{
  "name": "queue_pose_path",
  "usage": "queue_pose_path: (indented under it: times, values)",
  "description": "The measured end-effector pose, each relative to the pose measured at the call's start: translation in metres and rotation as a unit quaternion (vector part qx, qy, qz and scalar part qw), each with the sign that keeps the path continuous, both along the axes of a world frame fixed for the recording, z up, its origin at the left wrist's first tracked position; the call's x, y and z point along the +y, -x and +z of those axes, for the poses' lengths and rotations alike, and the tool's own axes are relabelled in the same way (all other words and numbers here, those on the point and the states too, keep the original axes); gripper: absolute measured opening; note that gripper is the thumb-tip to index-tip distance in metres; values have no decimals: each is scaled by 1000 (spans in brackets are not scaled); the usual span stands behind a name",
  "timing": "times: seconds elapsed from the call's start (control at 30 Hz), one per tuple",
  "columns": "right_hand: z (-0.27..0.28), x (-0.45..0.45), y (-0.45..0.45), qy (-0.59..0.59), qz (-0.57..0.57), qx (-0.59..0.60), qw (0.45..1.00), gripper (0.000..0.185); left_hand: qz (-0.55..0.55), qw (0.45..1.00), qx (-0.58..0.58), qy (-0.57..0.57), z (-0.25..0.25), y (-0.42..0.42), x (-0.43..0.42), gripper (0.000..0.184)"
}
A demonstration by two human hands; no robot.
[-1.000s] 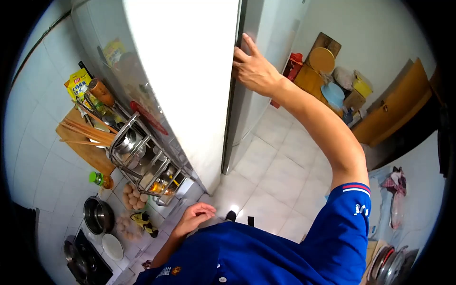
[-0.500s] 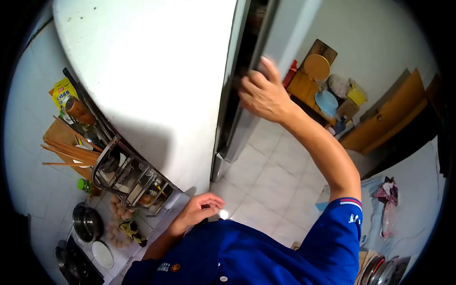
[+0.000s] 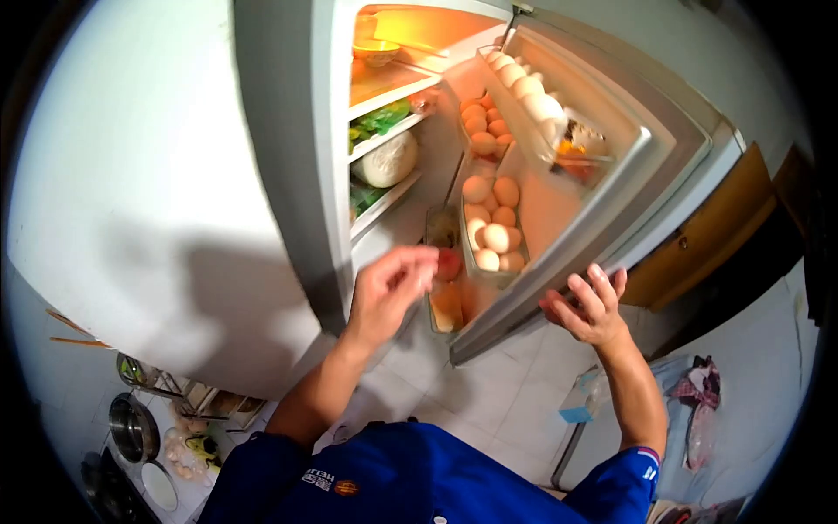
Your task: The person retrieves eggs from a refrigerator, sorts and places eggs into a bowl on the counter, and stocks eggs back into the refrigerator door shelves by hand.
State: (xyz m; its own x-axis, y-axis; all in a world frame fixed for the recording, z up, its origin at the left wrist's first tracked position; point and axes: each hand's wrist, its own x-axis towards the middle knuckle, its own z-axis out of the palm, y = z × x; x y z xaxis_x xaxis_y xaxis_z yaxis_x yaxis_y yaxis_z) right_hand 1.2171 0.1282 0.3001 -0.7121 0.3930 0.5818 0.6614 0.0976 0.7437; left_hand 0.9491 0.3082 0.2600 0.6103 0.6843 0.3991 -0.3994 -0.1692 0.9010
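The refrigerator door (image 3: pixel 602 236) stands open, its shelves facing me. White eggs (image 3: pixel 526 87) lie in the top door bin, and brown eggs (image 3: pixel 476 118) fill the bin below. A lower bin holds more brown and pale eggs (image 3: pixel 496 236). My left hand (image 3: pixel 384 293) is raised before the opening, close to the lowest door bin. Its fingers are loosely bent and a little blurred, with nothing visible in them. My right hand (image 3: pixel 589 310) is beside the door's outer edge, fingers spread and holding nothing; whether it touches the door I cannot tell.
Inside the refrigerator are a yellow bowl (image 3: pixel 375 52), leafy greens (image 3: pixel 381 118) and a pale round cabbage-like vegetable (image 3: pixel 387 162). A pot (image 3: pixel 133 428) and a white plate (image 3: pixel 160 486) stand on the counter at lower left. A wooden door (image 3: pixel 698 236) is at the right.
The refrigerator door has swung wide open, showing the inside. My right hand has left the door's edge and moved right and down; my left hand has risen toward the opening. The view has turned.
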Motion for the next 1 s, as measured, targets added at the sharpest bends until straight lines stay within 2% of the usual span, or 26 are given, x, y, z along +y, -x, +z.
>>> queue_pose_path:
  times: [0.03,0.1,0.2,0.23,0.3,0.33,0.4,0.43,0.5,0.53,0.6,0.67,0.73,0.9,1.0]
  values:
    - [-3,-9,-13,2,-9,13,1000,35,19,999,-30,17,18,-23,6,27]
    - [-3,-26,-36,8,-33,23,999,41,59,996,-58,-25,51,-68,29,30]
    - [-7,-39,-53,3,-74,44,996,37,144,980,-96,-95,96,-126,85,32]
    - [-8,-40,-56,9,-85,45,995,41,128,982,-113,-73,106,-140,114,36]
    - [-4,-39,-58,12,-90,36,995,41,183,967,-50,-171,141,-160,149,42]
    - [-4,-37,-58,19,-96,33,995,42,181,966,-54,-175,154,-169,166,42]
    - [-13,-37,-66,18,-114,49,992,40,135,946,68,-288,172,-188,195,44]
    - [-14,-37,-66,34,-115,75,990,41,132,946,65,-290,177,-197,207,44]
    - [-18,-40,-71,63,-119,114,984,44,82,904,167,-385,183,-213,223,43]
    - [-18,-41,-72,62,-122,113,984,44,80,904,165,-386,186,-217,230,43]
    - [-15,-45,-65,74,-145,149,975,46,25,893,233,-384,200,-216,237,45]
    - [-15,-45,-62,74,-147,170,972,48,0,908,231,-349,205,-216,238,47]
    - [-16,-44,-60,68,-153,205,964,49,-48,887,287,-359,209,-221,241,50]
    - [-17,-44,-43,41,-163,215,962,52,-64,872,302,-379,211,-229,247,48]
    - [-24,-38,-22,41,-128,202,970,42,-44,866,281,-410,208,-232,252,45]
